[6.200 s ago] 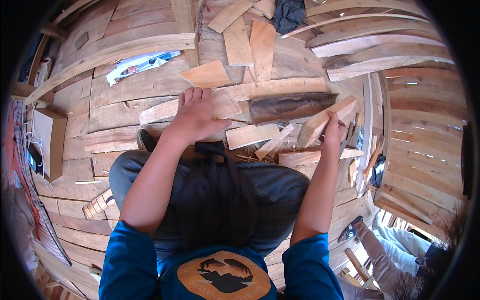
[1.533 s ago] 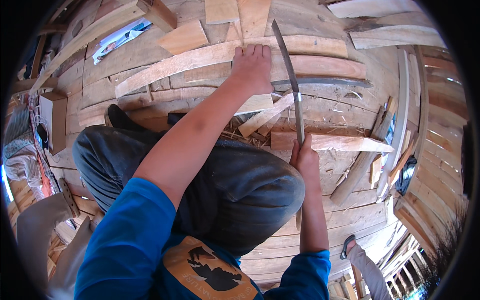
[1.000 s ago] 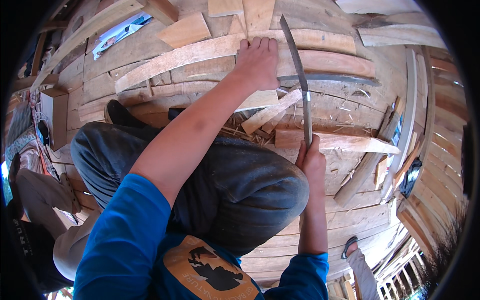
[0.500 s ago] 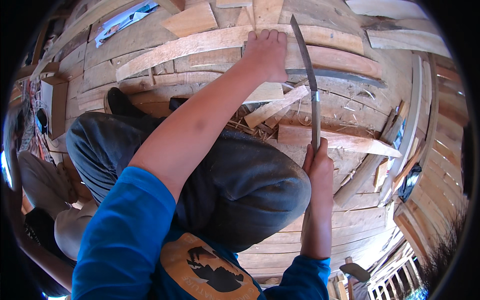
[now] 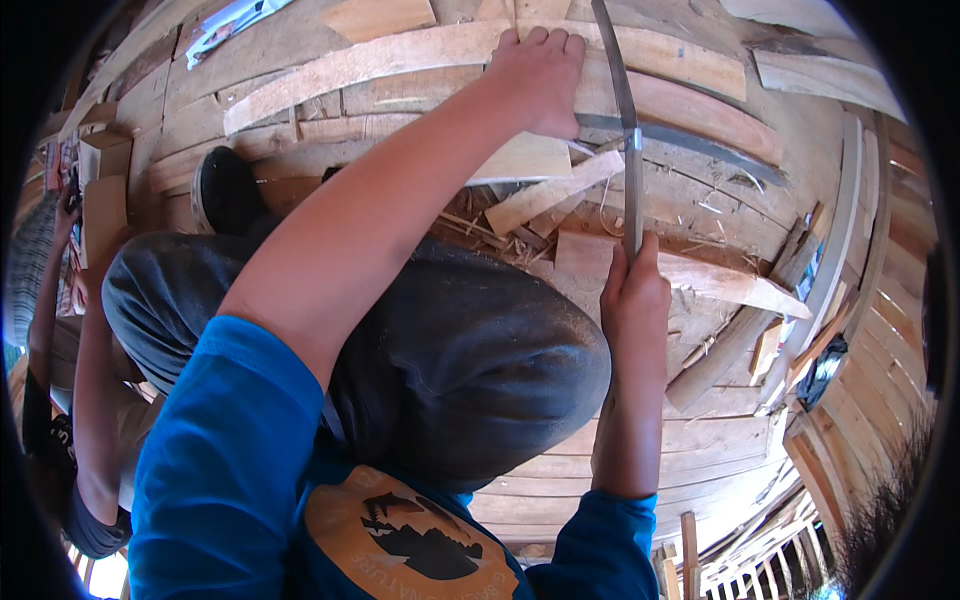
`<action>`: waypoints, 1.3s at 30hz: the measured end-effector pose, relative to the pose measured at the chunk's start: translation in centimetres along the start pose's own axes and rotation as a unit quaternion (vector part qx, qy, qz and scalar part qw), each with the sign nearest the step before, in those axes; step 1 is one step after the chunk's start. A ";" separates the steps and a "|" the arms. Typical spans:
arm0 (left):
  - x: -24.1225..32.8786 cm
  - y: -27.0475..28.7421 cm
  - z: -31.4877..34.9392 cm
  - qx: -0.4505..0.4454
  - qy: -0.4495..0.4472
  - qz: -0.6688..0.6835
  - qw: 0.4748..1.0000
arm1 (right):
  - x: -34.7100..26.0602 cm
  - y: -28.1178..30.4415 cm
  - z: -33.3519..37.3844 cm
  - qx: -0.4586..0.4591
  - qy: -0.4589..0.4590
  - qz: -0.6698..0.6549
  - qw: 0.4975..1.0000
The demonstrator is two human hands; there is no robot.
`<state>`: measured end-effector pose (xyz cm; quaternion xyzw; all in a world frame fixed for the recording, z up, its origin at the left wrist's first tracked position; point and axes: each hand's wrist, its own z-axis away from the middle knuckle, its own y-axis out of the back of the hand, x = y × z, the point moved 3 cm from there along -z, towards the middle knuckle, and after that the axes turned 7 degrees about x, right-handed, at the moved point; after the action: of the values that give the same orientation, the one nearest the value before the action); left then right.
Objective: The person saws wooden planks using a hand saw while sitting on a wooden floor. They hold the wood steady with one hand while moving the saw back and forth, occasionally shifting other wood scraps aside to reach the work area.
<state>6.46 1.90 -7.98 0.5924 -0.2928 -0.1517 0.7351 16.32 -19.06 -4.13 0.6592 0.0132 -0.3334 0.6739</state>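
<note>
Right hand: the right hand (image 5: 637,300) was closed round the wooden handle of a long-handled blade (image 5: 627,105), thumb up along it, just beyond the bent knee.
Blade: it pointed away from the person, leaning slightly left, and crossed above the boards to the right of the other hand. Its tip reached the upper edge of the view — whether the edge touched wood could not be told. A bright metal band sat where blade met handle.
Left hand: the left hand (image 5: 540,85) lay back upward over the boards, fingertips bent on a long pale board (image 5: 380,55). Whether it gripped the wood or only pressed on it could not be told.
Boards: the long pale board ran crosswise at the top, with a reddish board (image 5: 705,115) and a dark strip (image 5: 690,145) nearer the person, on the right.
Nearer wood: a short pale board (image 5: 535,158) lay below the wrist, a narrow offcut (image 5: 555,190) slanted just beside it, and a tapered board (image 5: 735,283) lay past the right hand. Wood shavings (image 5: 480,228) were scattered around the offcut.
Far left: another person's forearms (image 5: 95,400) showed — near a cardboard box (image 5: 105,155).
Right side: a black bag (image 5: 822,370) lay among the planks.
</note>
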 end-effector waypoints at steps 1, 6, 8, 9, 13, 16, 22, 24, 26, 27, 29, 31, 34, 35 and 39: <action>-0.1 0.2 -0.1 -0.008 0.007 -0.001 1.000 | 0.4 -0.2 0.7 -0.014 -0.016 0.001 1.000; -0.8 -0.5 0.1 0.016 -0.009 -0.022 1.000 | -0.1 -0.1 2.5 -0.032 -0.047 0.025 0.998; -0.5 -0.8 -0.3 0.019 -0.002 -0.024 1.000 | 0.8 -1.3 3.0 -0.030 -0.071 0.025 0.997; -0.2 -0.7 -0.6 0.008 0.009 -0.025 1.000 | 1.0 -1.8 2.7 -0.024 -0.069 0.009 0.997; 0.1 -0.3 -1.4 -0.001 0.039 -0.020 0.999 | 1.3 -1.3 1.1 0.016 -0.003 -0.015 1.000; -0.7 0.4 -0.9 -0.037 0.043 -0.010 0.998 | 0.6 0.6 2.7 -0.032 -0.036 -0.011 0.999; -0.3 -0.6 -1.5 -0.014 0.032 -0.023 0.999 | 0.5 0.5 3.0 -0.016 -0.062 -0.016 0.998; -0.2 -0.6 -1.6 -0.007 0.037 -0.014 0.999 | 1.0 -0.1 1.9 0.012 -0.041 -0.038 0.998; -0.2 -0.7 -1.4 -0.011 0.037 -0.006 0.999 | 1.2 -0.1 2.2 -0.007 -0.054 -0.018 0.998; -0.4 -0.4 -1.3 -0.015 0.039 -0.002 0.999 | 0.9 0.8 2.7 -0.025 -0.062 -0.014 0.998; -0.9 -0.1 -0.7 -0.010 0.046 -0.011 0.999 | 1.3 1.7 4.7 -0.055 -0.079 -0.002 0.995; -0.1 -0.1 -0.2 0.000 0.035 -0.025 0.999 | 1.7 2.0 5.8 -0.039 -0.071 -0.022 0.996; -0.1 2.1 -1.4 -0.121 0.022 0.012 0.992 | 1.1 0.4 3.2 -0.014 -0.053 -0.009 0.998; 0.4 1.9 -1.3 -0.120 0.022 0.015 0.992 | 1.1 0.0 2.5 -0.006 -0.045 0.003 0.999; -0.1 0.1 -0.5 -0.034 0.036 -0.018 0.999 | 0.9 0.8 2.9 -0.023 -0.051 -0.019 0.998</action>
<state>6.68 2.40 -8.00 0.5773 -0.2496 -0.1536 0.7621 16.14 -22.11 -3.49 0.6252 -0.0016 -0.3789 0.6823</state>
